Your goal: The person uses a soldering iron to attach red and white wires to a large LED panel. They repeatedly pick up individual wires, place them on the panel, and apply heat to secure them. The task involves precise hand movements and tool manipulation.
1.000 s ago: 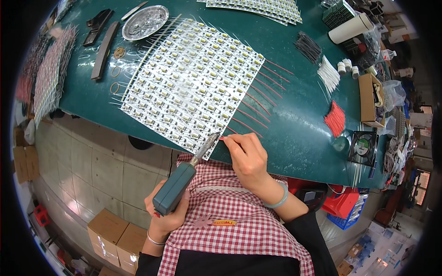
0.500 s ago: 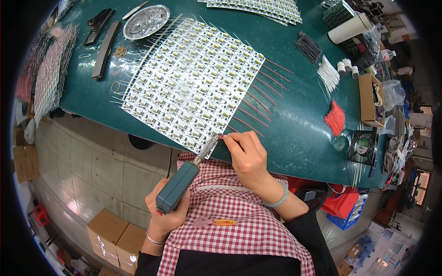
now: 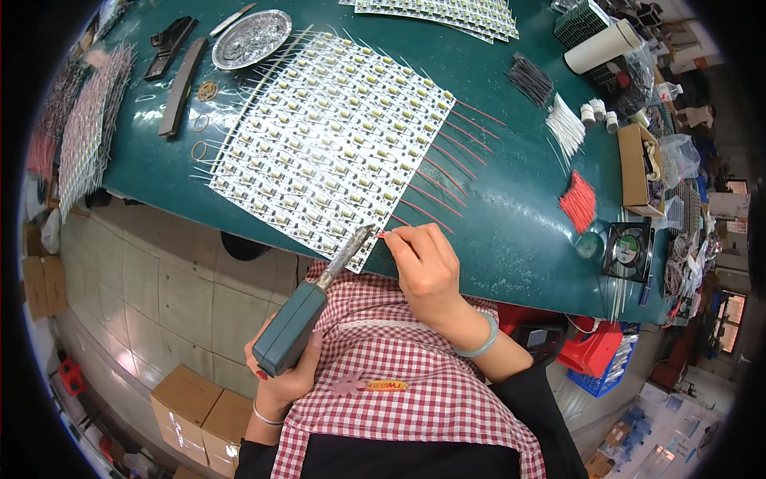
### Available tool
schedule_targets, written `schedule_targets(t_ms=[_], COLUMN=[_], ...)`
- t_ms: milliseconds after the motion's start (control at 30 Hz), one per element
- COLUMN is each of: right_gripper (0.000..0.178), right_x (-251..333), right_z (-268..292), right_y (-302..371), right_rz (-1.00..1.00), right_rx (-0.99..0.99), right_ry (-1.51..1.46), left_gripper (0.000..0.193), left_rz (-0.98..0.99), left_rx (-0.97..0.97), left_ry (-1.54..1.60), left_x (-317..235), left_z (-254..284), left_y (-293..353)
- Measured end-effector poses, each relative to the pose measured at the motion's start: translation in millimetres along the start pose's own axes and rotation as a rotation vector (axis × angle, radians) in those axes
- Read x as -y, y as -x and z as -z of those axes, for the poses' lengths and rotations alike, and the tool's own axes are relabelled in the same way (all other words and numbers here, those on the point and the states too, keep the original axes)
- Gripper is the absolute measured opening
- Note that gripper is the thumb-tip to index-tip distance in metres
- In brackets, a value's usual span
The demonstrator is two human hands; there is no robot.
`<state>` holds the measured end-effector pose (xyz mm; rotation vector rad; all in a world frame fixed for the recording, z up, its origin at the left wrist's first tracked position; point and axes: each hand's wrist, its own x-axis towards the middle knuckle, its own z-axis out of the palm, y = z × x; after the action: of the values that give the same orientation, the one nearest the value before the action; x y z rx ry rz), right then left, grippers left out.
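My left hand is wrapped round the grip of a dark green soldering gun. The gun's metal barrel slants up and right over the near corner of a white circuit board panel, its tip close to my right fingertips. My right hand pinches a short red wire at the panel's right edge. Whether tip and wire touch is too small to tell. Several red wires stick out along that same edge, and pale wires fringe the panel's left side.
Bundles of red wires, white wires and black wires lie to the right. A small fan and a cardboard box stand beyond. At the far left are a foil-like dish and a long dark bar.
The soldering gun and my left hand have drawn back toward the lower left, the tip moving slightly off the panel's edge. My right hand has barely moved and keeps its pinch.
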<state>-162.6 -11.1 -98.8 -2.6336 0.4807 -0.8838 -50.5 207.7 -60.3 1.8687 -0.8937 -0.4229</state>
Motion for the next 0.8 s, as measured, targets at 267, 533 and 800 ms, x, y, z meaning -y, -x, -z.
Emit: schedule_targets(t_ms=[267, 533, 800], right_gripper=[0.029, 0.031, 0.032], right_x=[8.4, 9.7, 10.2], right_z=[3.8, -0.7, -1.0], right_y=[5.8, 10.6, 11.2], right_rz=[0.032, 0.007, 0.005], right_rx=[-0.027, 0.01, 0.016], right_ry=[-0.103, -0.094, -0.092], left_gripper=[0.02, 0.019, 0.016], left_rz=[0.005, -0.043, -0.044], left_rx=[0.007, 0.028, 0.066], left_ry=[-0.019, -0.028, -0.086], left_x=[1.3, 2.2, 0.4], left_z=[2.4, 5.0, 4.5], left_y=[6.5, 9.2, 8.3])
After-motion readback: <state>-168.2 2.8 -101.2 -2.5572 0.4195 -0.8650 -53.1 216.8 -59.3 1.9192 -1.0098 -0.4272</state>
